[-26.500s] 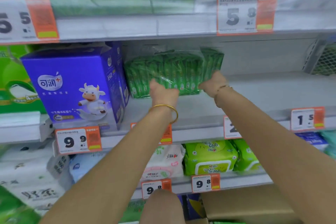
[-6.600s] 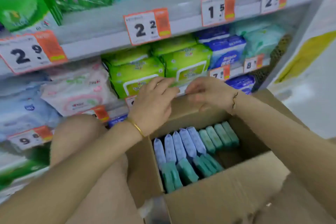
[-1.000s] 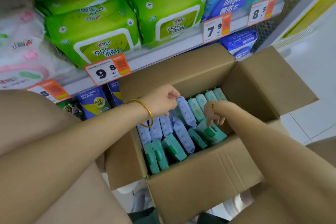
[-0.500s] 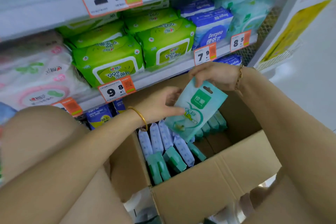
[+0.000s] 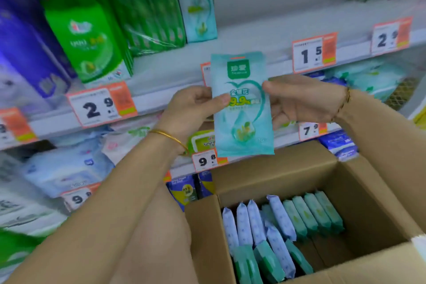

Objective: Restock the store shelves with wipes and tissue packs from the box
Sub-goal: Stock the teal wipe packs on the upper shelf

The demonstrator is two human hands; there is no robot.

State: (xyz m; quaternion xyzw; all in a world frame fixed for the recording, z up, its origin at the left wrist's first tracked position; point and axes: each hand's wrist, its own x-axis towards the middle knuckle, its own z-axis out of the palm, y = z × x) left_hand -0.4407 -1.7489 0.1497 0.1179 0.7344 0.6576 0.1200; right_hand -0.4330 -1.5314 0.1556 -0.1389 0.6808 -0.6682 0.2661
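- Wipes pack (image 5: pixel 243 108): teal and flat, held upright at the centre of the frame with its printed front toward the camera. It is raised above the box and in front of the shelf edges, and is touched by the two hands only.
- Left hand (image 5: pixel 193 110): the pack's left edge is pinched, with the thumb laid across the front and the fingers curled behind. A bangle (image 5: pixel 169 136) is worn on the wrist.
- Right hand (image 5: pixel 304 101): the pack's right edge is pinched, with the thumb tip on the front. The other fingers are curled behind and partly hidden.
- Box (image 5: pixel 265 175): cardboard, open, at the lower right of the frame.
- Blue packs (image 5: pixel 242 221): stood on edge in a row in the left half of the box.
- Teal packs (image 5: pixel 315 212): stood on edge in a row to the right of the blue ones; more are seen at the near left corner.
- Shelf (image 5: pixel 253 30): crosses the upper frame. A matching pack (image 5: pixel 196 4) is stood upright at top centre, just beside a green bundle (image 5: pixel 149 21). A green carton (image 5: pixel 85 37) and a purple carton (image 5: pixel 27 41) are seen further left, blurred.
- Price tags: "2.9" (image 5: pixel 101 105) at left and "1.5" (image 5: pixel 314 53) at right, fixed to the shelf edge.
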